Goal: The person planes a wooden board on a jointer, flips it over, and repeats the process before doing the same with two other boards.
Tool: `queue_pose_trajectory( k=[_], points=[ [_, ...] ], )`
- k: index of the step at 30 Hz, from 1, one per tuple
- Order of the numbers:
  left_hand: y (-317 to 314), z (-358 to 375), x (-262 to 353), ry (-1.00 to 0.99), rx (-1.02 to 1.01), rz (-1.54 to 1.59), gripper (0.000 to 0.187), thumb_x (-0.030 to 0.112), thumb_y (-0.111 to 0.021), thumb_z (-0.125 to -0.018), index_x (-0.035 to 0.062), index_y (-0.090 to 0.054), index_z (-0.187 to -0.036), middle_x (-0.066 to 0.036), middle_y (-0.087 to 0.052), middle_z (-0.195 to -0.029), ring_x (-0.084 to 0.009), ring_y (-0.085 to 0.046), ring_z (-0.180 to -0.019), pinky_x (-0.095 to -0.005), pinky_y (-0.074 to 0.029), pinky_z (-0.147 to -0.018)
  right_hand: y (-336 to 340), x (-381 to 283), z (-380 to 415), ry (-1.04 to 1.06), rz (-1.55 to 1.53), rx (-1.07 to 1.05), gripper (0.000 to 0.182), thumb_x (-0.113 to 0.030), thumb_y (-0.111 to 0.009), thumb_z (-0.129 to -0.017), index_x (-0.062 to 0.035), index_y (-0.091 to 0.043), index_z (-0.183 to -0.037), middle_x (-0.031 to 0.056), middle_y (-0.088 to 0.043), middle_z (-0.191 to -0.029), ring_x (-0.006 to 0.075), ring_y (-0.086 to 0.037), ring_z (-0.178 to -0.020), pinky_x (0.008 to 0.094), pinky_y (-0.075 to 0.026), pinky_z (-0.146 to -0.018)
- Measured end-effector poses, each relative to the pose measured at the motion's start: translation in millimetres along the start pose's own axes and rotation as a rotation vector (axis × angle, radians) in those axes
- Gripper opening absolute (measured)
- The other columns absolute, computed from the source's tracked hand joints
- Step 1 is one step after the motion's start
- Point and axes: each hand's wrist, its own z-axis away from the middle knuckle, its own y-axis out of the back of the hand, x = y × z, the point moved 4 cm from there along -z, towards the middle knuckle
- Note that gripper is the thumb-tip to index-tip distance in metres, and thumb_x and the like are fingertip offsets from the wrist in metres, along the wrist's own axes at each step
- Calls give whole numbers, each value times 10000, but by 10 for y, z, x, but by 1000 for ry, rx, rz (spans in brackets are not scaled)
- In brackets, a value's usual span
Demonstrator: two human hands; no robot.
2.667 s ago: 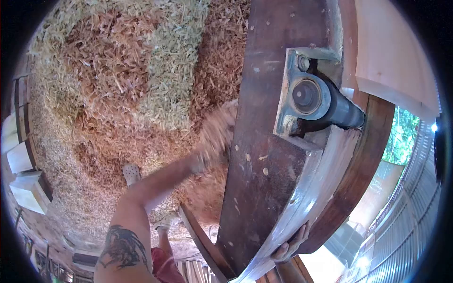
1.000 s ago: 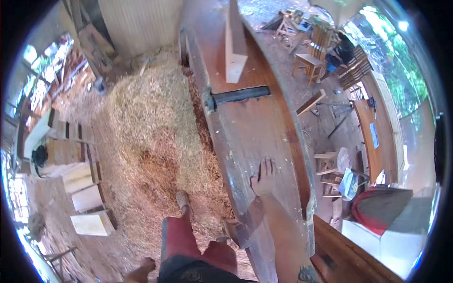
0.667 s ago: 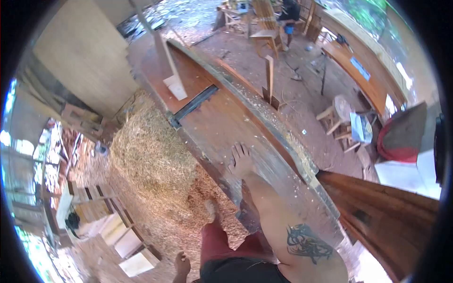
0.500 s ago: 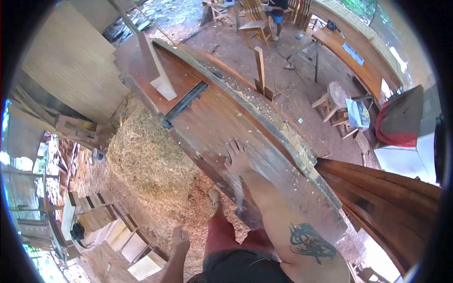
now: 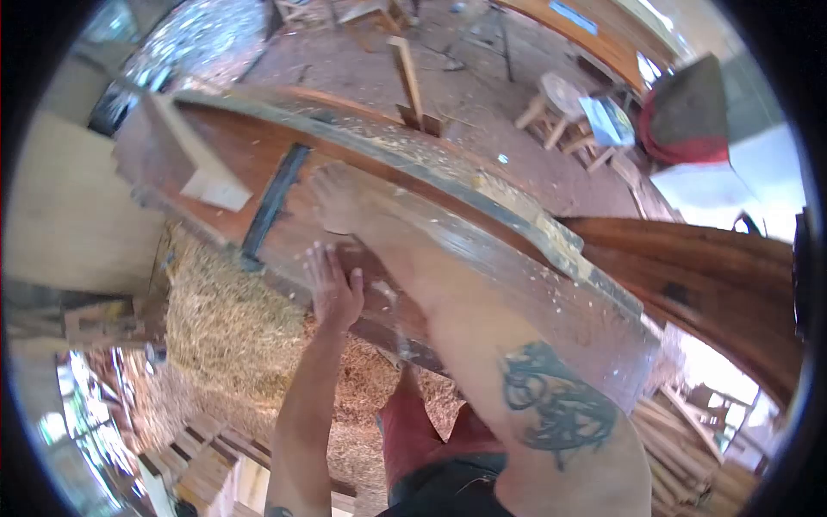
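Note:
My right hand (image 5: 338,196) rests flat on a wide reddish-brown wooden board (image 5: 482,258), its fingers somewhat blurred. Just below it, near the board's front edge, my left hand (image 5: 336,289) has its fingers stretched out over the wood and its thumb apart. Neither hand holds anything. A dark strip (image 5: 276,202) crosses the board left of both hands. Farther left, a pale wooden piece (image 5: 215,185) lies on the wood. Shavings are scattered along the raised far edge (image 5: 413,159).
A heap of wood shavings (image 5: 228,302) lies on the floor at left. Dark curved planks (image 5: 680,267) stand at right. Behind are a small wooden stool (image 5: 556,99) and an upright wooden post (image 5: 407,82). Stacked wooden pieces (image 5: 202,465) lie at lower left.
My left hand has come up from beside my body onto the board. My right hand has moved left along the board toward the dark strip. The view has turned.

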Motion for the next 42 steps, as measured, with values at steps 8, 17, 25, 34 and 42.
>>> queue_pose_trajectory(
  k=[8, 17, 25, 34, 42],
  points=[
    [-236, 161, 403, -21, -112, -114, 848, 470, -487, -1081, -93, -213, -1653, -314, -138, -1754, -483, -102, -1636, -578, -63, -1338, 274, 418, 1114, -206, -35, -6, 752, -415, -500, -1020, 37, -406, -1613, 216, -316, -1735, 383, -222, -1634, 507, -106, -1355],
    [-498, 1563, 3879, -612, -397, 247, 885, 397, -664, -957, -132, -320, -1579, -368, -295, -1647, -543, -233, -1561, -628, -155, -1308, 2516, 1238, 5201, -789, -193, -402, 642, -312, -600, -1036, -16, -425, -1578, 245, -419, -1644, 417, -404, -1524, 523, -377, -1225],
    [21, 2175, 5596, -1049, -574, 1062, 620, 303, -751, -879, 78, -615, -1440, -210, -606, -1415, -415, -517, -1405, -597, -357, -1218, 4440, 1007, 10720, -1716, 335, -411, 406, -325, -611, -1020, -85, -610, -1348, 191, -587, -1431, 376, -553, -1343, 489, -480, -1084],
    [-808, 195, 3542, 51, -110, -150, 910, 586, -421, -1076, -106, -260, -1645, -364, -199, -1722, -506, -141, -1623, -580, -64, -1334, 2526, -811, 12284, -1969, 14, -618, 258, -316, -637, -996, -149, -784, -1125, 135, -755, -1212, 325, -708, -1154, 450, -589, -935],
    [-835, 1839, 7515, -1120, -842, 321, 478, 311, -645, -900, 5, -680, -1266, -246, -666, -1266, -410, -612, -1222, -562, -485, -1008, 1625, -1298, 11400, -2370, -1111, 46, 361, -310, -581, -1055, -171, -687, -1370, 121, -739, -1305, 322, -774, -1017, 481, -604, -876]
  ],
)
